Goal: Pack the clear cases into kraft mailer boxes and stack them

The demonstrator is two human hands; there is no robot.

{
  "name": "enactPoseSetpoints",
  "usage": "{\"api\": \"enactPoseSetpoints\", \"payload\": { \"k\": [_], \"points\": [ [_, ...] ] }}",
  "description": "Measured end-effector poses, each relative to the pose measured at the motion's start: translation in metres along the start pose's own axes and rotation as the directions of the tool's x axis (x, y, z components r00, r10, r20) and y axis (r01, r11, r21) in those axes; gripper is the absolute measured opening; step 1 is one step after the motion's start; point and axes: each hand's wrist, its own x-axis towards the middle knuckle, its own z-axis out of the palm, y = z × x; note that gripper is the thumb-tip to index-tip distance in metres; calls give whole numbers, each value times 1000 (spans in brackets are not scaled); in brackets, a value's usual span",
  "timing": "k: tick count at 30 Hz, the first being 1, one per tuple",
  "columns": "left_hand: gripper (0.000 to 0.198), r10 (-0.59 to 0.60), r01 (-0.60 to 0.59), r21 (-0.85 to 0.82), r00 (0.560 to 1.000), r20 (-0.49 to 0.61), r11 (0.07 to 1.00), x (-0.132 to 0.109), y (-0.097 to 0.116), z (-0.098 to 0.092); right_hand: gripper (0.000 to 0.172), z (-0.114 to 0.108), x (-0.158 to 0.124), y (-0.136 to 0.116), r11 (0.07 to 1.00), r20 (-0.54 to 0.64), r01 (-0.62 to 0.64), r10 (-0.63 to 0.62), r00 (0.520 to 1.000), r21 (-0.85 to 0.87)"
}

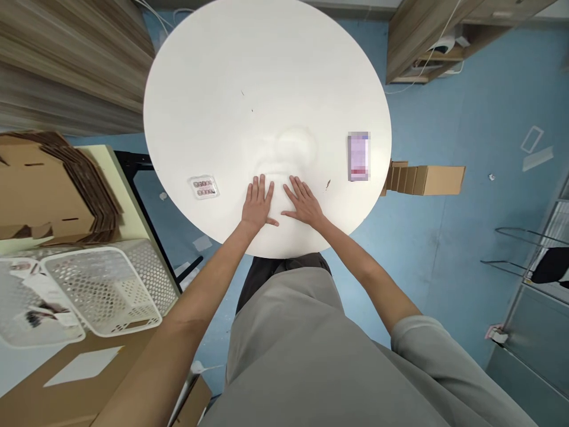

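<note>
Both palms rest on a white round table (267, 65) near its front edge. My left hand (258, 204) lies flat with its thumb spread to the right, holding nothing. Just right of it, my right hand (304, 203) is also flat, fingers apart and bare. On the left part of the table sits a small clear plastic case (204, 187) with two rows of small dark pinkish pieces; their exact kind is too small to tell. Over on the right side lies a pinkish-purple box (359, 156), its face blurred. Neither hand touches the case or the box.
White perforated baskets (104, 290) and a stack of flattened cardboard (48, 187) stand at the left. Right of the table, a row of brown cardboard boxes (438, 180) is on the blue floor. A wooden cabinet (422, 35) stands at the back right, a dark-framed rack at the far right.
</note>
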Motion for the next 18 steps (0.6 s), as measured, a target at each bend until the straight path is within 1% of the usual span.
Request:
{"api": "enactPoseSetpoints", "payload": {
  "k": [3,7,10,12,13,16,18],
  "points": [
    [167,-9,9,11,1000,2,1000,4,-2,0,106,2,2,2,999,-18,9,-10,1000,-31],
    [169,-34,34,34,999,3,999,7,3,-2,103,4,4,0,999,-35,-2,0,999,-40],
    [166,7,-7,42,1000,-5,999,4,3,-9,105,5,4,-5,999,-48,-14,12,999,-51],
    [161,17,-16,55,1000,-21,998,-2,-4,-22,107,5,5,-8,997,-58,-20,16,998,-71],
    [159,3,-1,65,999,-34,998,-7,-9,-30,108,3,4,-11,997,-62,-18,13,998,-79],
    [157,-102,112,97,989,-104,989,-29,-32,-64,110,-4,-1,-20,996,-96,-2,-7,995,-87],
    [156,-177,197,116,971,-162,974,-47,-50,-85,109,-10,-9,-29,997,-141,-12,0,990,-80]
  ]
}}
